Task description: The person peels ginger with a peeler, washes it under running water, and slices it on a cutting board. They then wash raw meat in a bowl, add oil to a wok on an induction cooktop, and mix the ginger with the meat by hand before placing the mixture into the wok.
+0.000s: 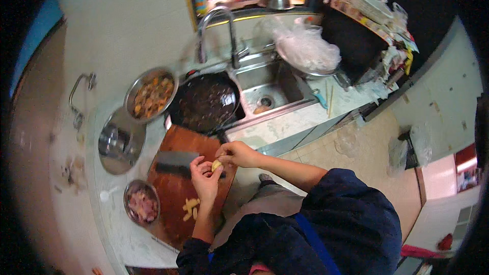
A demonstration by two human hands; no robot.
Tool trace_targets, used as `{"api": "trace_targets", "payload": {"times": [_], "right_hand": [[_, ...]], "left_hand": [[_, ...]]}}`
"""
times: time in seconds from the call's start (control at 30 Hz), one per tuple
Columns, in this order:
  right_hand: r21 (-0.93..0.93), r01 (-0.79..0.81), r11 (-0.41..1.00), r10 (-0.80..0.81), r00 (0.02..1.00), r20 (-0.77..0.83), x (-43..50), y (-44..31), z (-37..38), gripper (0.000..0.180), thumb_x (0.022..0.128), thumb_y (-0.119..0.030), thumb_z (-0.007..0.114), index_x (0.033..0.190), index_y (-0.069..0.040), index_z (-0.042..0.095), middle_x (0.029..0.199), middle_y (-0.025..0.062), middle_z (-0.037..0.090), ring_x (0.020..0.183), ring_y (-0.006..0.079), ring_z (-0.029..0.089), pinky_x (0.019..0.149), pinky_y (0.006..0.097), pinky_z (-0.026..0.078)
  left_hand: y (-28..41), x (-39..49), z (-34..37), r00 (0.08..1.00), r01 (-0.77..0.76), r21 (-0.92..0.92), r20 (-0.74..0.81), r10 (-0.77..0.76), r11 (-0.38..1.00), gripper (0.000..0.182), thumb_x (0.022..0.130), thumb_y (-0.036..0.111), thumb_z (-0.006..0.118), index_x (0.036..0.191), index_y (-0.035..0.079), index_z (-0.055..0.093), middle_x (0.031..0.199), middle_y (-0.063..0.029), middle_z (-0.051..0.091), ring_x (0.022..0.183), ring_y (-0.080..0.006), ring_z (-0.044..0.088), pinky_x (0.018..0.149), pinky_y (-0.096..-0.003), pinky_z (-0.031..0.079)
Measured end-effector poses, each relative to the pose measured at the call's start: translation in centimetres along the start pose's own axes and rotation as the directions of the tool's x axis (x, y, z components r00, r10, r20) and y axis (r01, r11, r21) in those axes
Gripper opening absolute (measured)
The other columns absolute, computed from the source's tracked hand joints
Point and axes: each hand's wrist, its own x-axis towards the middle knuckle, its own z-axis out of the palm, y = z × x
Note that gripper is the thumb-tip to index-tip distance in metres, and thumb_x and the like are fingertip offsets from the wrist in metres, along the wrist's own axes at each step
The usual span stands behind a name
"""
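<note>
Above the wooden cutting board [179,141], my left hand [205,181] holds a small pale yellow piece [216,165], perhaps garlic or ginger, between thumb and fingers. From the other side, the bent fingers of my right hand [238,154] pinch at the same piece. A cleaver [174,162] lies flat on the board beneath my hands, its handle partly hidden by them. Several similar pale yellow pieces [190,208] are spread on the board beside my left forearm. Left of the board sits a bowl of raw meat chunks [142,204].
A dark wok [204,99] with liquid covers one sink basin; the other steel basin [259,76] is uncovered. Nearby are a bowl of chopped food [153,95], an empty metal bowl [122,141], a faucet [217,11], a blue-handled peeler [321,99] and a plastic-covered bowl [309,46].
</note>
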Motion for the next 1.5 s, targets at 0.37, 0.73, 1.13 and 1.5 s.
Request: {"api": "trace_targets", "payload": {"times": [0.37, 0.73, 1.13, 1.5], "right_hand": [[-0.53, -0.091, 0.843, -0.363, 0.63, -0.686, -10.8, 3.8, -32.2, 0.017, 0.072, -0.003, 0.059, 0.088, -0.003, 0.064, 0.082, 0.01, 0.063, 0.071, 0.0192, 0.06, 0.062, 0.0293, 0.047], [-0.007, -1.0, -0.02, -0.662, 0.019, -0.749, -16.6, 0.8, -65.9, 0.021, 0.07, -0.03, 0.056, 0.069, -0.012, 0.066, 0.08, 0.0104, 0.06, 0.075, 0.0313, 0.056, 0.057, 0.0427, 0.043], [-0.795, -0.156, 0.586, -0.524, 0.676, -0.519, -4.4, 10.0, -39.8, 0.028, 0.075, 0.001, 0.055, 0.103, 0.002, 0.055, 0.1, 0.0114, 0.055, 0.09, 0.0205, 0.052, 0.076, 0.0284, 0.045], [-0.208, 0.272, 0.94, -0.2, 0.929, 0.311, 6.3, -1.0, 5.8, 0.025, 0.079, -0.006, 0.056, 0.103, -0.002, 0.056, 0.095, 0.0143, 0.058, 0.091, 0.0285, 0.055, 0.08, 0.0332, 0.042]], "left_hand": [[6.5, 10.7, 24.0, 0.846, -0.141, -0.148, 0.496, 0.197, 0.979, 0.049, 0.072, 0.006, 0.068, 0.113, 0.002, 0.041, 0.098, -0.0083, 0.056, 0.087, -0.0124, 0.055, 0.073, -0.0254, 0.046], [1.1, 12.6, 24.0, 0.991, 0.032, 0.065, 0.13, -0.04, 0.997, 0.027, 0.075, 0.011, 0.065, 0.096, -0.001, 0.055, 0.087, -0.0097, 0.062, 0.08, -0.0152, 0.059, 0.073, -0.0261, 0.046], [-7.2, -5.9, -4.8, 0.213, -0.264, -0.576, -0.817, -0.535, 0.774, 0.018, 0.082, 0.017, 0.057, 0.092, 0.006, 0.047, 0.07, -0.0042, 0.052, 0.059, -0.0129, 0.05, 0.054, -0.0253, 0.043], [-8.8, -8.2, -23.6, 0.434, 0.044, -0.703, -0.627, -0.647, 0.71, 0.034, 0.08, 0.01, 0.054, 0.111, 0.014, 0.042, 0.099, -0.0072, 0.053, 0.081, -0.0217, 0.057, 0.062, -0.0329, 0.053]]}}
